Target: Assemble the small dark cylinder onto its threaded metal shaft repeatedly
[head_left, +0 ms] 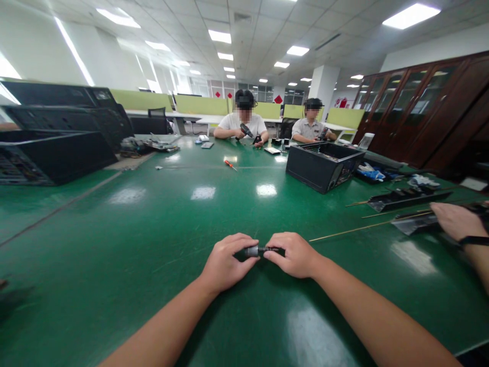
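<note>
Just above the green table, a small slim cylindrical part (pixel 252 251) lies level between my two hands. Its thicker end has a grey band and dark ends; a thin dark shaft runs out to the right. The fingers and thumb of my left hand (pixel 228 261) close around the thick end. My right hand (pixel 293 255) pinches the thin shaft between thumb and fingers. Whether the shaft and the cylinder are one piece I cannot tell, as my fingers cover parts of both.
An orange screwdriver (pixel 230 165) lies on the green table (pixel 171 214). Black computer cases stand at left and right, one an open case (pixel 305 171). Thin brass-coloured rods (pixel 349 233) lie near another person's hand (pixel 456 220) at right. Two people sit opposite, one holding a power drill (pixel 246 130).
</note>
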### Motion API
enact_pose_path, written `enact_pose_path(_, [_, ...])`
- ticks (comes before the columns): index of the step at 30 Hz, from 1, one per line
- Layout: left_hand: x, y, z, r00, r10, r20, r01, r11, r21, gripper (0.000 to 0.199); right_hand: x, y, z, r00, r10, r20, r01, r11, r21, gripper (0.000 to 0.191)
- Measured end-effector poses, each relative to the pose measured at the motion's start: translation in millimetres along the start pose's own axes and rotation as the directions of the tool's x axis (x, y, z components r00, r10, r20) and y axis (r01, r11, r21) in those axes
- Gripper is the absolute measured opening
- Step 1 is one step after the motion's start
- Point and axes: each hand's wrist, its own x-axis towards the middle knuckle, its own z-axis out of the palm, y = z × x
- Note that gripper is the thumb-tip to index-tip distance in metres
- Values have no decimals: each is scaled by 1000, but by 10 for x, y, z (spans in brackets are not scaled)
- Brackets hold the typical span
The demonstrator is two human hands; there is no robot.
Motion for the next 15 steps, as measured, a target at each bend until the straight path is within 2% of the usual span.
enact_pose_path(6, [-1,-2,0,1000,13,-13,-13,999,37,25,-1,5,-8,999,34,5,-34,997,68,13])
enact_pose_path(15, [4,-38,-15,1000,-6,-27,7,999,39,27,-12,6,-46,998,64,2,-64,997,35,14])
